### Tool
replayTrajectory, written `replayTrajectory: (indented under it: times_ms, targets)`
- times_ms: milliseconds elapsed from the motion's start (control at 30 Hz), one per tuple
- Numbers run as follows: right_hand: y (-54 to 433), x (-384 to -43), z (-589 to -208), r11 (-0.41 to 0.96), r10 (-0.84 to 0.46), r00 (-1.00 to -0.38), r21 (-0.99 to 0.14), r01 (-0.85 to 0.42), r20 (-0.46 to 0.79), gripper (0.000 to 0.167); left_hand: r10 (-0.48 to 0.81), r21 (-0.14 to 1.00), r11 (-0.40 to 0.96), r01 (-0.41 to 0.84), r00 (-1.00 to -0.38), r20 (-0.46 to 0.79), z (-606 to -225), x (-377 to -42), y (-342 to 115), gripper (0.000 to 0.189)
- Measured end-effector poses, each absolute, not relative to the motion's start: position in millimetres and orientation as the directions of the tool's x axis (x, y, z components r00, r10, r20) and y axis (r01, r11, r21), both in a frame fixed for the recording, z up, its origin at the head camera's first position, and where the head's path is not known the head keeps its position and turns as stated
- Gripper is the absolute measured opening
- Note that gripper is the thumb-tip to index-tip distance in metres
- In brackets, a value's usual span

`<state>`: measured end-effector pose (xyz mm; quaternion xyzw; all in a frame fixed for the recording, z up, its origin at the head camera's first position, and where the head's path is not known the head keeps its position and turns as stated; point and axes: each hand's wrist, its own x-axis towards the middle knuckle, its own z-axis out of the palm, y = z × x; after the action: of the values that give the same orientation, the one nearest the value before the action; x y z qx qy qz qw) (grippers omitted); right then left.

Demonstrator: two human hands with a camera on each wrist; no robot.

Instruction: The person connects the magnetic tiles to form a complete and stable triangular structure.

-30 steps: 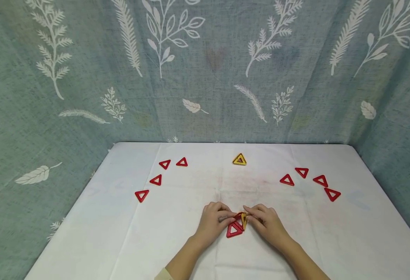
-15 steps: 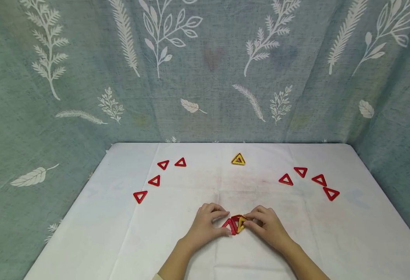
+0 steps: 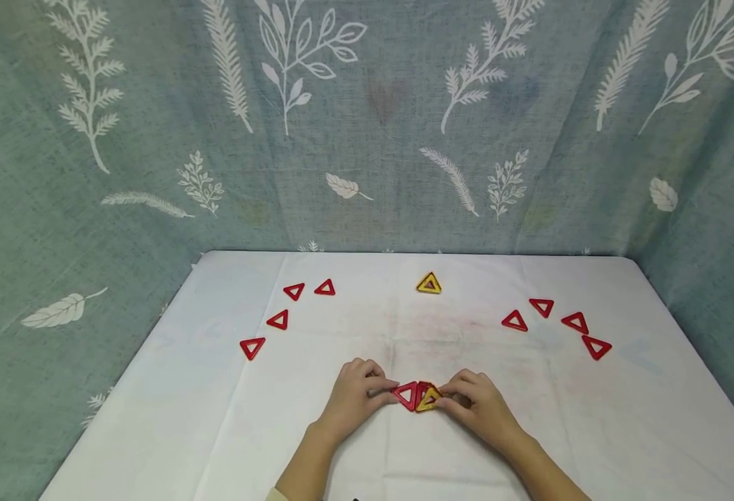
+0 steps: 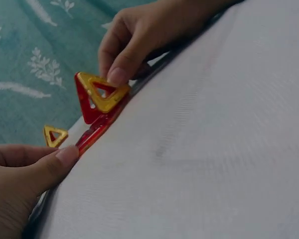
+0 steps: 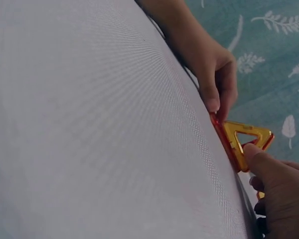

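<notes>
In the head view, a red triangle tile [image 3: 414, 396] lies flat near the front middle of the table, its left corner pinched between the thumb and fingers of my left hand [image 3: 355, 393]. Joined to its right side is a small group of tilted tiles. A yellow triangle tile [image 4: 105, 105] leans there against a red triangle tile [image 4: 83, 102], the two standing up from the table in the left wrist view. My right hand [image 3: 478, 400] pinches the yellow tile, thumb on its near face. The right fingertips are hidden behind the tiles.
Several red triangles [image 3: 252, 348] lie spread at the table's left, and several more red triangles [image 3: 596, 348] at its right. A yellow triangle [image 3: 430, 290] with red inside sits at the back middle. A leaf-patterned curtain [image 3: 367, 139] encloses the white table [image 3: 316, 445].
My left hand has let go of the upper tiles, moved left and taken the flat red tile, which has turned and shifted left. The yellow tile now leans over, still in my right hand.
</notes>
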<state>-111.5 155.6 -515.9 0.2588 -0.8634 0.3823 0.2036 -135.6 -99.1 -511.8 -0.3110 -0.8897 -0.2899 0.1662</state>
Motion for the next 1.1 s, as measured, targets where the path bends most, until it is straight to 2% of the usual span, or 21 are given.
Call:
replayTrajectory:
  times_ms: [100, 300, 533, 800, 1100]
  targets:
    - [156.0, -111.8, -515.8, 0.571, -0.298, -0.778, -0.550, -0.609, 0.553, 0.019, 0.421, 0.465, 0.620, 0.631, -0.769, 0.482, -511.9, -136.9, -100.3, 0.016]
    - [157.9, -113.0, -515.8, 0.538, -0.299, -0.748, -0.542, -0.645, 0.593, 0.020, 0.427, 0.543, 0.570, 0.617, -0.787, 0.445, -512.9, -136.1, -93.5, 0.011]
    - [156.6, -110.0, -516.6, 0.541, -0.298, -0.772, -0.567, -0.621, 0.561, 0.017, 0.364, 0.539, 0.663, 0.519, -0.853, 0.373, -508.1, -133.4, -93.9, 0.034]
    - [154.1, -106.9, -512.8, 0.558, -0.288, -0.799, -0.586, -0.587, 0.527, 0.016, 0.304, 0.605, 0.666, 0.436, -0.899, 0.314, -508.7, -133.0, -96.2, 0.016]
    - [153.3, -109.7, -510.4, 0.474, -0.311, -0.731, -0.567, -0.674, 0.608, 0.017, 0.286, 0.669, 0.580, 0.465, -0.885, 0.368, -509.2, -135.4, -94.4, 0.016]
